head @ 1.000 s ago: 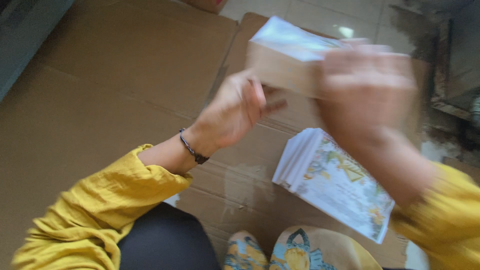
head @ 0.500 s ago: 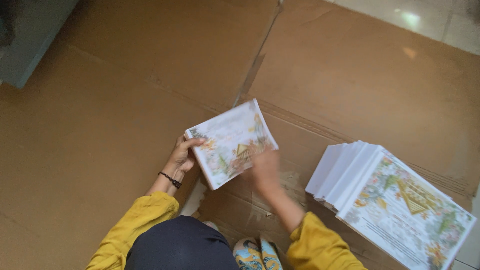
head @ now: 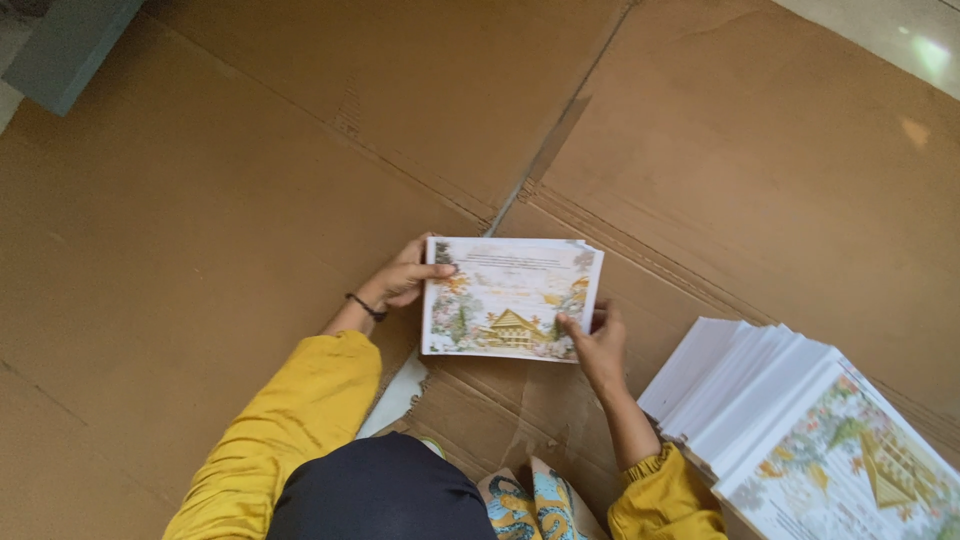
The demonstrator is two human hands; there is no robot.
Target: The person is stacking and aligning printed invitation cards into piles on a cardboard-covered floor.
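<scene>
A stack of printed cards (head: 510, 297), white with floral borders and a small golden house picture, lies face up on the brown cardboard floor covering (head: 250, 200) in front of me. My left hand (head: 405, 280) grips its left edge, thumb on top. My right hand (head: 595, 340) holds its lower right corner. Both arms wear yellow sleeves, and a dark band circles my left wrist.
A larger fanned pile of the same cards (head: 810, 430) lies at the lower right. A grey-blue box corner (head: 65, 45) sits at the top left. Pale tiled floor (head: 900, 30) shows at the top right. My patterned footwear (head: 530, 500) is at the bottom.
The card stack, raised and blurred a second ago, has come down onto the cardboard and turned from tilted to nearly square. Both hands now rest at its edges.
</scene>
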